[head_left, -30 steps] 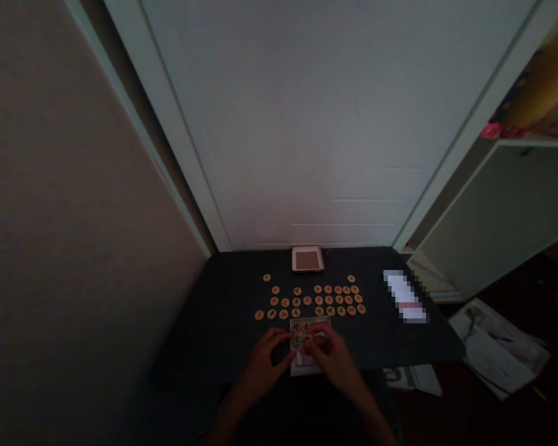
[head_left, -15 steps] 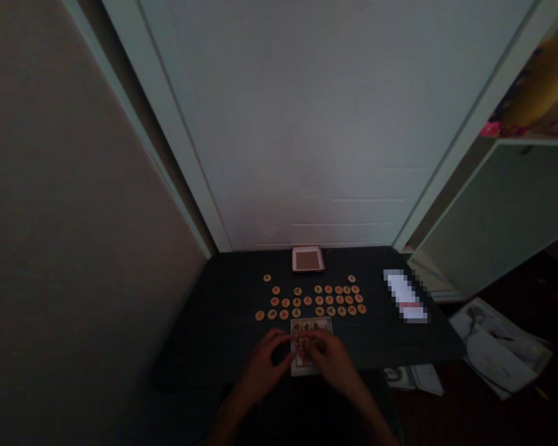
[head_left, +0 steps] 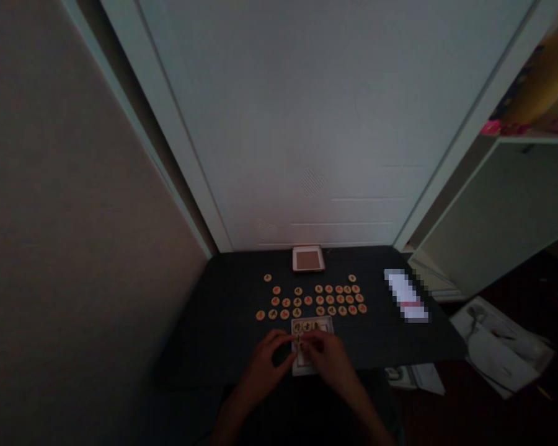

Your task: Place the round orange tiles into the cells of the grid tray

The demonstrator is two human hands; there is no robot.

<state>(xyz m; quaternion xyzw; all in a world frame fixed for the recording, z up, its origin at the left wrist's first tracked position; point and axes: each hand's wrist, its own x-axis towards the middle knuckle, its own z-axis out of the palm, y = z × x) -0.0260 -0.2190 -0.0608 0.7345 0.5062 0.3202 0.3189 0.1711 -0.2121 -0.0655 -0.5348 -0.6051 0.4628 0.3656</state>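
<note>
A small flat tray lies at the near edge of a dark table, with a few round wooden discs set in its top row. My left hand rests curled at the tray's left side, fingertips at its edge. My right hand covers the tray's lower right part, its fingers pinched together over the discs; what they hold is hidden. Several more round discs with dark and red marks lie in rows just beyond the tray.
A square box lid sits at the table's far edge against a white door. A blurred flat object lies at the right. Papers lie on the floor to the right, beside a white cabinet.
My right hand has shifted slightly left and inward over the tray. The left hand and the rows of discs stay where they were.
</note>
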